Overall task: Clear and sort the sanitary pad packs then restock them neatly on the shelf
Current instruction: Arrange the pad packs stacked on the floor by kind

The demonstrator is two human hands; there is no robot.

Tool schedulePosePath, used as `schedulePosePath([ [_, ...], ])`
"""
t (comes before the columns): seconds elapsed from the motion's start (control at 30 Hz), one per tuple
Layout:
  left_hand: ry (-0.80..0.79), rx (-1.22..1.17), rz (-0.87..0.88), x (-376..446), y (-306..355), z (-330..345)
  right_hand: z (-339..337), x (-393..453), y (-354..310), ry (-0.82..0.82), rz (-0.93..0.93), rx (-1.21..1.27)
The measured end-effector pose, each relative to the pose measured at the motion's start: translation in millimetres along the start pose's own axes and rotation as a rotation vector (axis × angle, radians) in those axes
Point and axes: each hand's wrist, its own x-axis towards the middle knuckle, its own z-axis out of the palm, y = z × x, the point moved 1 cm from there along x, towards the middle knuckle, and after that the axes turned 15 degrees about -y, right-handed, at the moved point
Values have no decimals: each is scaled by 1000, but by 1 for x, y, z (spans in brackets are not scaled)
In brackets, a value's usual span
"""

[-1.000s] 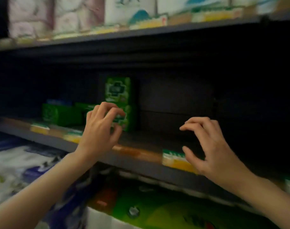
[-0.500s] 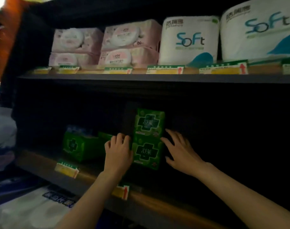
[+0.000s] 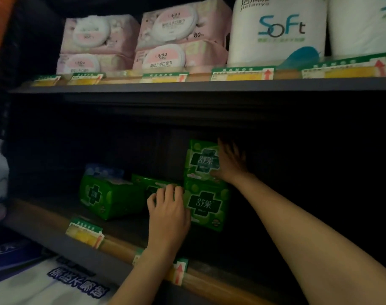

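Two green sanitary pad packs stand stacked in the dim middle shelf [image 3: 55,221]: an upper green pack [image 3: 200,160] on a lower green pack [image 3: 207,205]. My right hand [image 3: 230,161] grips the upper pack's right edge, with the thumb across its front. My left hand [image 3: 167,210] presses against the lower pack's left edge, its fingers reaching over a flat green pack [image 3: 151,182] lying beside it. Further left another green pack [image 3: 99,194] stands at an angle, and a blue pack [image 3: 104,169] shows behind it.
On the top shelf sit pink wet-wipe packs [image 3: 165,38] and white tissue roll bundles [image 3: 275,29]. Price tags [image 3: 84,231] line the shelf edges. The shelf space right of the stack is dark. White and blue bags [image 3: 55,285] lie below.
The view has closed in on the shelf. My right hand rose from beside the lower pack to the upper pack's right edge. My left hand shifted right onto the lower pack's left edge.
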Motion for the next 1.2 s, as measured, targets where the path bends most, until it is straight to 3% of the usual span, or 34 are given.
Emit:
schedulePosePath([
  [0.13, -1, 12, -22, 1, -2, 3, -8, 0, -11, 258, -59, -66],
  [0.23, -12, 1, -53, 0, -2, 2, -14, -11, -17, 350, -143, -147],
  [0.43, -55, -64, -74, -1, 1, -6, -10, -21, -22, 153, -264, -315],
  [0.57, -52, -137, -72, 0, -1, -14, -21, -38, -29, 157, -241, -352],
  [0.67, 52, -239, -67, 0, -2, -32, -29, -56, -34, 175, -294, -195],
  [0.77, 140, -225, -53, -2, -17, -51, -33, -69, -45, -57, -304, 74],
  [0.83, 18, -114, -28, 3, -32, -60, -23, -74, -49, -285, -290, 240],
  [0.9, -261, -49, 30, 11, -42, -69, -10, -75, -42, -441, -320, 399],
  [0.97, -540, -24, 93, 20, -45, -78, -3, -72, -28, -462, -359, 670],
  [1.03, -673, 101, 135, 31, -43, -85, 4, -59, -8, -332, -280, 801],
  [1.1, -715, 197, 139, 39, -36, -88, 15, -40, 10, -215, -118, 484],
  [1.2, -771, 260, 118, 43, -22, -82, 46, -23, 21, -319, 17, 136],
])
